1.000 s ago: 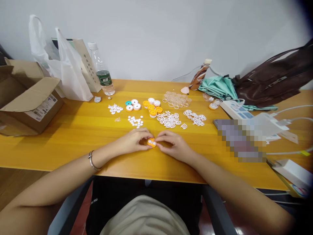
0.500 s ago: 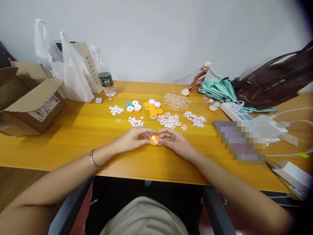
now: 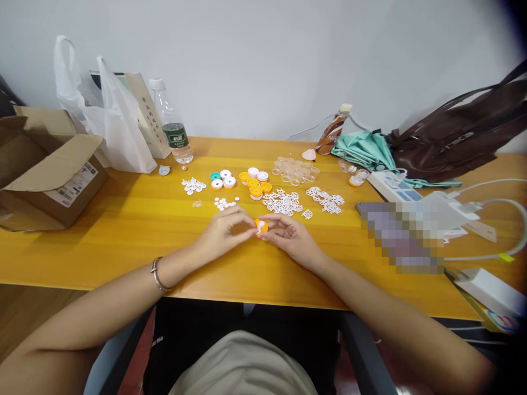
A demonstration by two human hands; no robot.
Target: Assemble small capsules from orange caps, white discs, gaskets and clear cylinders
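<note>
A small orange round case (image 3: 264,225) with white pieces inside is held over the table between my two hands. My left hand (image 3: 229,229) pinches its left edge, fingertips meeting near the white pieces. On the right rim, my right hand (image 3: 291,237) grips with thumb and fingers. Just beyond lie small white discs (image 3: 225,205) and a heap of white openwork wheels (image 3: 284,203). Behind them sit orange and white round cases (image 3: 256,189) in a cluster, and another group with a teal one (image 3: 215,176). Clear plastic rings (image 3: 295,171) stand farther back.
A cardboard box (image 3: 74,189), a white plastic bag (image 3: 123,131) and a water bottle (image 3: 177,137) stand at the left. To the right are a drink bottle (image 3: 333,131), a teal folded umbrella (image 3: 362,151), a brown bag (image 3: 453,142), a power strip (image 3: 395,186) and cables.
The orange case has tilted a little, and my left fingertips have shifted up along its edge. My right hand keeps its grip. The whole view has moved slightly.
</note>
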